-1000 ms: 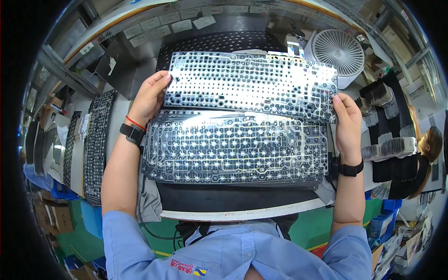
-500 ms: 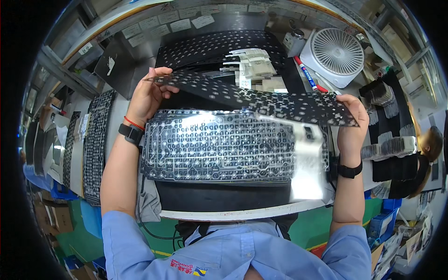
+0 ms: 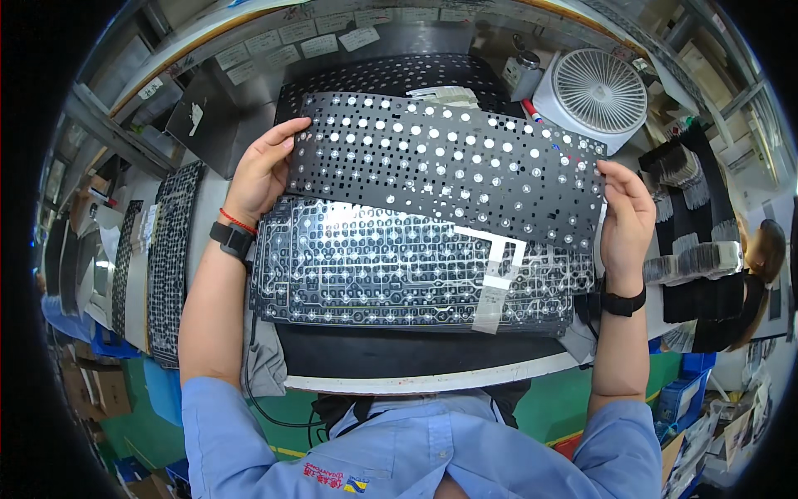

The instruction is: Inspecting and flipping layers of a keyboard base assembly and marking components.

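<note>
A black perforated keyboard sheet (image 3: 374, 150) with rows of pale dots is held up by its two short ends, its face turned toward me. My left hand (image 3: 268, 166) pinches the left edge between thumb and fingers. At the opposite end, my right hand (image 3: 625, 208) grips the right edge, its fingers curled. From the sheet's lower edge hangs a white, translucent flat tail (image 3: 492, 291). It lies in front of a stack of clear-and-black keyboard membranes (image 3: 357, 274) with printed traces, which the held sheet partly covers at the back.
A black mat (image 3: 399, 353) lies under the stack at the table's front edge. Behind are another dotted black sheet (image 3: 386, 71), pale strips (image 3: 449, 96) and a white fan (image 3: 600, 91). Further membrane sheets (image 3: 174, 258) lie left; black sheets with pale tails (image 3: 694, 258) lie right.
The held sheet has turned from a steep, bowed tilt to nearly flat-on to my view. Its tail has swung left, from near my right forearm toward the stack's middle. Both hands keep their grip.
</note>
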`<state>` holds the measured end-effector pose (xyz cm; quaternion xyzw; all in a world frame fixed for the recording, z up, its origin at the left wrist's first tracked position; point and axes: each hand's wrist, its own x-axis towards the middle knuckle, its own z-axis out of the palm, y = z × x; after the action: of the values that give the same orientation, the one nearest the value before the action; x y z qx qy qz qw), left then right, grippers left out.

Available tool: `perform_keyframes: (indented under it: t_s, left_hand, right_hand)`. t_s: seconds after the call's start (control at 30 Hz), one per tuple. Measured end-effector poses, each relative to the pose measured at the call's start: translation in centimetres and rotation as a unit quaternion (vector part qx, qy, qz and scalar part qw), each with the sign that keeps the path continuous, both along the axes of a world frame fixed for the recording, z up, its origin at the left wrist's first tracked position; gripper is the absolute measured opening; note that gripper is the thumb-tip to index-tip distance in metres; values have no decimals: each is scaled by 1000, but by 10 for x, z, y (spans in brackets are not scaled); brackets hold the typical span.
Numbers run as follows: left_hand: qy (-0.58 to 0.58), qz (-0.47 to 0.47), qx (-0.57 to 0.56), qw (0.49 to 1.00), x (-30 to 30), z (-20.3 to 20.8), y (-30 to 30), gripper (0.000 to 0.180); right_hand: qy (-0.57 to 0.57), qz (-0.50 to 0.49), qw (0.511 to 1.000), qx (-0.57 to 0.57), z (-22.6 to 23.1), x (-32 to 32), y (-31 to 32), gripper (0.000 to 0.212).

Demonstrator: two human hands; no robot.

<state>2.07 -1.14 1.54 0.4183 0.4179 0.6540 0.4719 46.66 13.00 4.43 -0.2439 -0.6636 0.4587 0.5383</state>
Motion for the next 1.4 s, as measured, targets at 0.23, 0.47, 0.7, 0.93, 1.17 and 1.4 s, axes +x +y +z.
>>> perform_keyframes:
  t_s: [0.23,0.47,0.7,0.93,1.17,1.4]
  left_hand:
    - [22,2,57,998,-6,-4,-3,39]
    - [6,30,20,999,-12,-10,3,14]
    - [34,32,-33,998,-1,-3,5,15]
    - [85,25,-61,994,5,0,4,19]
    - [133,27,-90,987,2,-4,7,21]
    - [130,31,-105,986,0,-5,8,22]
  right_hand:
    - [-27,-13,997,67,-3,3,-2,23]
    - [-38,-3,999,34,1,-1,-6,20]
    - [-55,19,998,2,1,-2,-5,23]
    - [-79,-113,979,152,13,-12,-11,25]
    - [-416,0,830,372,28,-15,-26,42]
    - [-459,49,812,358,23,-16,-24,40]
